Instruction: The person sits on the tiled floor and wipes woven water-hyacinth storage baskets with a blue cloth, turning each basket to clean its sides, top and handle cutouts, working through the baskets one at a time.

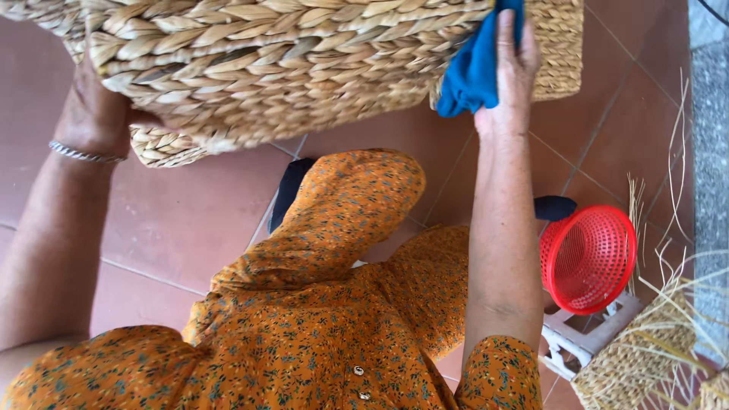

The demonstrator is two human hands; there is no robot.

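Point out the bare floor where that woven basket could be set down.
Bare tile floor lies between the left hand and the orange-clad knee, and again above the red basket, right of the right hand. The lower right is crowded: red basket, white stool, loose straw.

The floor [175,228] is laid with large reddish-brown tiles, with pale grout lines running between them. Along the right edge runs a strip of grey speckled stone [710,152]. On the tiles at the lower right stands a low white plastic stool [585,338], and a red plastic mesh basket [588,258] rests tipped on top of it. Just beside the stool lie loose dry straw strands [668,228] and a piece of woven straw work [638,364].
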